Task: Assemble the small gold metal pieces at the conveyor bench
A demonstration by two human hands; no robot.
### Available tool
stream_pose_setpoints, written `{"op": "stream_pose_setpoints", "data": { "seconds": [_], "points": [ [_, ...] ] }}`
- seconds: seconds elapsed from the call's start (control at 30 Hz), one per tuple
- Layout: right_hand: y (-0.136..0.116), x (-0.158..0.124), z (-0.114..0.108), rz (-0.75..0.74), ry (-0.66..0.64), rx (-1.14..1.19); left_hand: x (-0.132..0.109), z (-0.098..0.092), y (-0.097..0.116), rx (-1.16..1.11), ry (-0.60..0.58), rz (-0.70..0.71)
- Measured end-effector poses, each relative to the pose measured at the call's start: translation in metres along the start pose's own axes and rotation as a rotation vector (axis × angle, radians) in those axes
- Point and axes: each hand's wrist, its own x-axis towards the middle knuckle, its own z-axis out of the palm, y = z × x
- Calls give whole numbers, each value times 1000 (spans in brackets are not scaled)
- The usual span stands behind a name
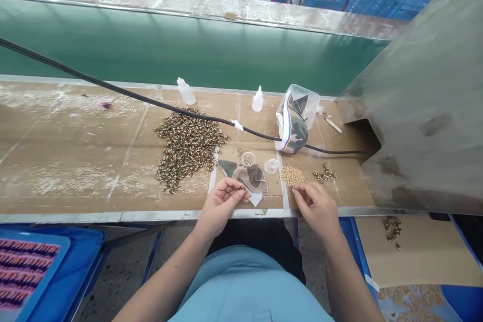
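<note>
My left hand (222,201) is at the near edge of the cardboard-covered bench (75,151), fingers pinched on a small patterned piece at its fingertips. My right hand (315,204) rests just below a small heap of pale beads (293,175), fingertips pinched together; what they hold is too small to make out. Between the hands lies a scrap of camouflage cloth (247,176). A big pile of small patterned pieces (186,148) lies to the left of it.
Two small clear cups (248,159) stand behind the cloth. Two white dropper bottles (186,91) and a clear bag with camouflage fabric (296,118) sit further back. A black cable (113,89) crosses the bench. A green conveyor belt (169,50) runs behind. Blue bins stand below.
</note>
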Motion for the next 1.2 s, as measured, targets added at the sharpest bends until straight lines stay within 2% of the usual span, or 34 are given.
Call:
{"op": "stream_pose_setpoints", "data": {
  "seconds": [0.23, 0.83, 1.2],
  "points": [
    [0, 2, 5, -66, 35, -81, 1, -4, -4, -6, -9, -14],
    [-8, 9, 10, -109, 59, -118, 1, -4, -3, -30, -18, -51],
    [-8, 10, 13, -148, 12, -200, 1, -4, -4, -29, -28, -56]
  ]
}}
